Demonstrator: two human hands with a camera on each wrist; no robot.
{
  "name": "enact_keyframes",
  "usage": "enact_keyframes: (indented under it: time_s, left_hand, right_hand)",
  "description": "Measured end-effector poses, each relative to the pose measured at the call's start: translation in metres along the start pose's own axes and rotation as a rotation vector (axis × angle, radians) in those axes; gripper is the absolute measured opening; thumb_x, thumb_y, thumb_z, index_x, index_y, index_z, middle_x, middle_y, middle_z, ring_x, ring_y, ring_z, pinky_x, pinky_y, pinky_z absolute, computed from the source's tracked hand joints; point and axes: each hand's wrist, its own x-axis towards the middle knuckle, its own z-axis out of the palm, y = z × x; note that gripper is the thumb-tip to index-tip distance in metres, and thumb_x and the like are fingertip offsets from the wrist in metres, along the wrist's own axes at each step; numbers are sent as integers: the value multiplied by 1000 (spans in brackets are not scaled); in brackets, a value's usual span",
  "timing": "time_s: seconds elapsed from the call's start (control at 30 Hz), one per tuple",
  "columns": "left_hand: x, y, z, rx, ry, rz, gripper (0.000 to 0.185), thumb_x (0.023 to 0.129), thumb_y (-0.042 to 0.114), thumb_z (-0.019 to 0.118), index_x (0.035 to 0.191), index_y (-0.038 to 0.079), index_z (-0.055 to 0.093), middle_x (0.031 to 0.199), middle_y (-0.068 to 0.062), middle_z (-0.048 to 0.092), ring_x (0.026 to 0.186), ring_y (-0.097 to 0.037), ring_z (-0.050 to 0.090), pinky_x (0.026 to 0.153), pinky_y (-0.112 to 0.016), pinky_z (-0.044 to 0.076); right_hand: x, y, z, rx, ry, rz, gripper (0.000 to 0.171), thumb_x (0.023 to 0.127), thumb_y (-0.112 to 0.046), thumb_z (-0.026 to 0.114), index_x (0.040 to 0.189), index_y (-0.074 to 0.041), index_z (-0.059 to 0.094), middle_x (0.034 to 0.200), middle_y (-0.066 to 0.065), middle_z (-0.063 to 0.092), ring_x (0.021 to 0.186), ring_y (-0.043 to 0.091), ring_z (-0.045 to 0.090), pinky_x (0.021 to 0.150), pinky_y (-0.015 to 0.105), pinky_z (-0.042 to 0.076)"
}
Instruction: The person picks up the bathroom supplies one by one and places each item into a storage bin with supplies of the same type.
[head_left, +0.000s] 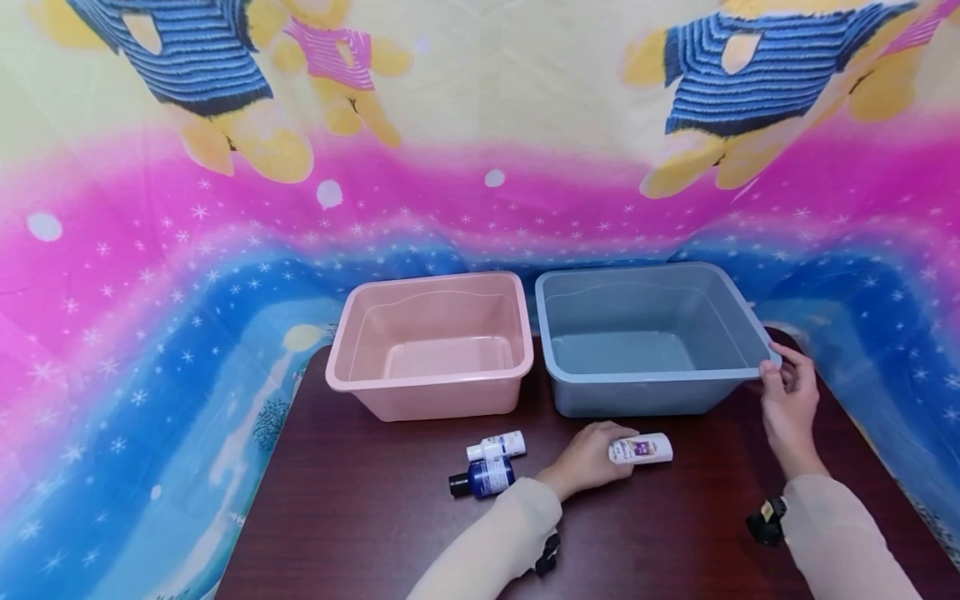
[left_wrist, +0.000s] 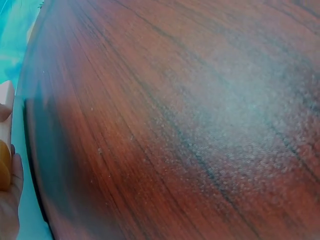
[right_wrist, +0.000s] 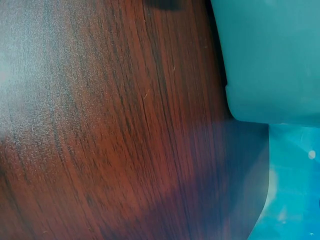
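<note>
White plastic bottle with purple label (head_left: 641, 449) lies on dark wooden table (head_left: 360, 533), left hand (head_left: 588, 460) fingers curled round it. Right hand (head_left: 787, 400) pinches grey-blue plastic tub (head_left: 577, 392) rim. Both tubs hold nothing; white bottle (head_left: 497, 447) and dark blue bottle (head_left: 482, 478) untouched.

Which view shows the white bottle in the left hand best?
The head view: the white bottle lies on the table in front of the blue tub, gripped by the left hand. The left wrist view shows mostly bare wood; the right wrist view shows wood and tub only.
</note>
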Motion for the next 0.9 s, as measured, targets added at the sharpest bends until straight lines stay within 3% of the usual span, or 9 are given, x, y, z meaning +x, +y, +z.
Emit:
enact_keyframes:
  time_s: [0.23,0.43,0.9]
  left_hand:
    - [-4,3,-6,4,19,21,52,83,26,78,133,21,64,121,10,63,109,-1,53,92,-10,35]
    - [-6,9,-15,22,80,55,53,82,27,78,132,22,63,115,12,62,101,2,52,87,-6,31]
    - [-14,23,-35,16,134,105,52,83,28,79,132,22,64,116,12,62,101,3,51,86,-4,29]
  right_hand:
    - [0,0,1,31,8,14,35,100,-3,53,133,-12,57,117,0,55,103,10,55,69,11,49]
    - [0,1,1,39,3,5,36,100,-1,51,134,-12,56,117,-1,55,100,8,56,69,10,49]
    - [0,2,0,-19,14,-7,35,101,-7,55,135,-13,56,114,-3,55,96,6,54,70,9,46]
